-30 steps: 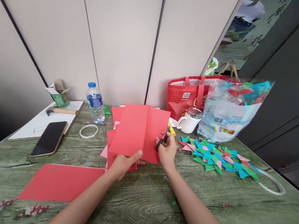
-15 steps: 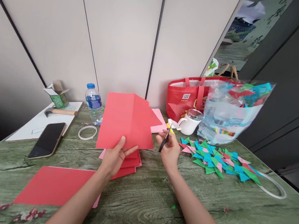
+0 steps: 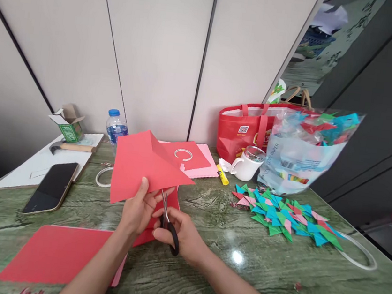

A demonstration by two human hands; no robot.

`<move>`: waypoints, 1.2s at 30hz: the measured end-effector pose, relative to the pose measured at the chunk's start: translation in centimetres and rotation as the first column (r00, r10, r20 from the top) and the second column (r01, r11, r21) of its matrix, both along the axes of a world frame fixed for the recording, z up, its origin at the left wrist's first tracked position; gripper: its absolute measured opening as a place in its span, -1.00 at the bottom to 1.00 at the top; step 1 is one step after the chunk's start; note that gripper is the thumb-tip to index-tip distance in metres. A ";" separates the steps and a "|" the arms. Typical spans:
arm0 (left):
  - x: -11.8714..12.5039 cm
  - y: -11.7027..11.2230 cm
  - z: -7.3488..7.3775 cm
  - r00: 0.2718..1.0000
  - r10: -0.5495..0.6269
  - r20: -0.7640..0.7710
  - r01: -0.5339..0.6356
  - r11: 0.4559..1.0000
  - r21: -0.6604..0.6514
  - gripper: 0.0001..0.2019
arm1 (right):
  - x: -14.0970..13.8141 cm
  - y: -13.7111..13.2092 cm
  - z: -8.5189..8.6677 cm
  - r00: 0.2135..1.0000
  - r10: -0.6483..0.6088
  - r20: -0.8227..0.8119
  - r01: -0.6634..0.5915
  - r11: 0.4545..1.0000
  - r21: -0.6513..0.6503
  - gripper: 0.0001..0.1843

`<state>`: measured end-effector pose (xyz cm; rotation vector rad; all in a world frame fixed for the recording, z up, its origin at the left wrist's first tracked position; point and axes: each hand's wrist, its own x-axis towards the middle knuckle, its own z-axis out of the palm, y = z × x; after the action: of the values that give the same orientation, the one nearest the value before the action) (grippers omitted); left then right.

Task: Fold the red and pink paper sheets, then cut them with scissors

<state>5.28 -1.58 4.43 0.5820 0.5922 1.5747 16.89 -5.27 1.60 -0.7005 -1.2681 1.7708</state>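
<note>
My left hand (image 3: 137, 209) grips the lower edge of a creased red paper sheet (image 3: 144, 164), held up above the green table (image 3: 224, 268). My right hand (image 3: 179, 230) is closed on black-handled scissors (image 3: 169, 219), whose blades point up at the sheet's bottom edge beside my left thumb. Under the hands lies a stack of red and pink sheets (image 3: 194, 158) with a white tape ring on top. Another red sheet (image 3: 59, 254) lies flat at the near left.
A pile of folded green, blue and pink paper triangles (image 3: 283, 213) lies to the right, with a plastic bag of paper (image 3: 302, 149), a white mug (image 3: 245, 164), a red tote bag (image 3: 244, 126) and a yellow glue stick (image 3: 221, 174). A phone (image 3: 50, 187), hammer, water bottle (image 3: 115, 128) and small box sit left.
My right hand has swung the scissors from the right side to under the red sheet. My left hand has tilted the sheet and drawn it nearer and to the left.
</note>
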 end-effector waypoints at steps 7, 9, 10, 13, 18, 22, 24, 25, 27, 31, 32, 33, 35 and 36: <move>1.3 -0.9 -0.9 0.972 0.083 -0.219 -0.118 0.982 -0.148 -0.62 | 0.4 0.1 -0.1 0.999 -0.040 0.025 0.039 0.999 0.024 -0.46; 1.3 -1.3 -1.3 0.921 0.105 -0.376 -0.216 0.939 -0.269 -0.62 | 0.4 0.1 -0.1 0.998 -0.056 0.023 0.055 0.998 0.032 -0.47; 1.2 -1.4 -1.5 0.889 0.114 -0.445 -0.271 0.912 -0.308 -0.63 | 0.4 0.1 -0.1 0.997 -0.067 0.027 0.066 0.997 0.035 -0.47; 0.9 -1.9 -1.9 0.840 0.108 -0.531 -0.335 0.874 -0.352 -0.70 | 0.5 0.2 -0.2 0.995 -0.090 0.047 0.088 0.995 0.051 -0.48; 0.9 -2.1 -2.1 0.839 0.112 -0.532 -0.323 0.890 -0.322 -0.76 | 0.6 0.2 -0.1 0.996 -0.079 0.045 0.076 0.995 0.068 -0.54; 1.0 -1.9 -2.4 0.785 0.160 -0.599 -0.383 0.885 -0.265 -0.75 | 0.6 0.1 -0.1 0.996 -0.079 0.037 0.077 0.996 0.049 -0.57; 0.9 -1.9 -2.4 0.775 0.178 -0.606 -0.387 0.892 -0.233 -0.77 | 0.7 0.1 -0.1 0.996 -0.078 0.044 0.077 0.996 0.036 -0.56; 0.8 -1.9 -2.4 0.771 0.173 -0.612 -0.385 0.893 -0.233 -0.77 | 0.7 0.1 -0.1 0.996 -0.080 0.049 0.078 0.996 0.031 -0.56; 0.8 -1.9 -2.1 0.755 0.137 -0.641 -0.378 0.890 -0.255 -0.75 | 0.8 0.2 -0.1 0.995 -0.080 0.053 0.079 0.996 0.029 -0.57; 1.1 -2.2 -1.2 0.728 0.125 -0.674 -0.378 0.893 -0.243 -0.73 | 0.8 0.2 -0.1 0.996 -0.071 0.053 0.069 0.997 0.046 -0.56; 1.1 -2.2 -1.1 0.733 0.122 -0.669 -0.372 0.896 -0.244 -0.73 | 0.7 0.2 -0.1 0.996 -0.070 0.055 0.067 0.997 0.047 -0.57; 1.2 -2.3 -1.0 0.738 0.116 -0.665 -0.366 0.896 -0.250 -0.74 | 0.7 0.2 -0.1 0.996 -0.070 0.057 0.067 0.997 0.047 -0.57; 1.3 -2.3 -1.0 0.742 0.109 -0.661 -0.365 0.893 -0.263 -0.74 | 0.7 0.2 -0.1 0.996 -0.072 0.058 0.069 0.996 0.049 -0.57; 1.3 -2.3 -1.1 0.745 0.115 -0.657 -0.369 0.891 -0.263 -0.74 | 0.7 0.2 -0.2 0.996 -0.072 0.058 0.069 0.996 0.051 -0.57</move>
<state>6.57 -3.87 3.35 0.7555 1.5115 1.4306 17.59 -5.08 1.45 -0.7664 -1.3063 1.6672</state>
